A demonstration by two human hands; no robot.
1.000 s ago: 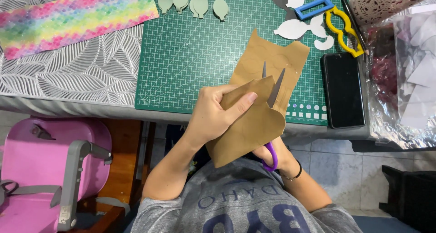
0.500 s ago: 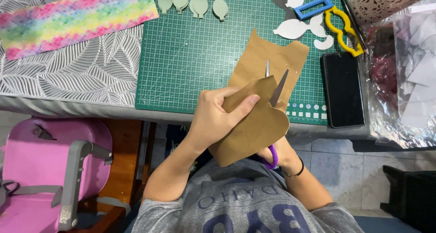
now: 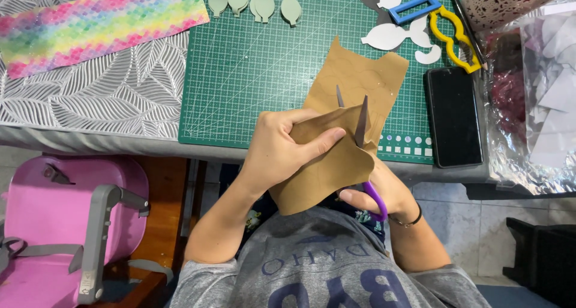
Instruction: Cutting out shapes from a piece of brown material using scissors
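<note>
Brown paper sheet [image 3: 327,164] sits centre frame, over the near edge of the green cutting mat [image 3: 264,62]. Left hand [image 3: 279,149] is clamped on it, thumb on top, fingers curled over its upper edge. Right hand [image 3: 384,194] is mostly hidden under the sheet, fingers closed through the purple handles of the scissors [image 3: 360,140]; blades stand apart, poking up past the paper's top edge. A second brown piece [image 3: 360,74] lies flat on the mat just behind. Black phone [image 3: 453,116] is right of centre. Rainbow scale-pattern strip [image 3: 102,26] is upper left. Yellow template [image 3: 453,35] and blue frame [image 3: 414,6] are upper right, pale green cutouts [image 3: 258,2] top centre. Pink chair [image 3: 66,224] is lower left.
</note>
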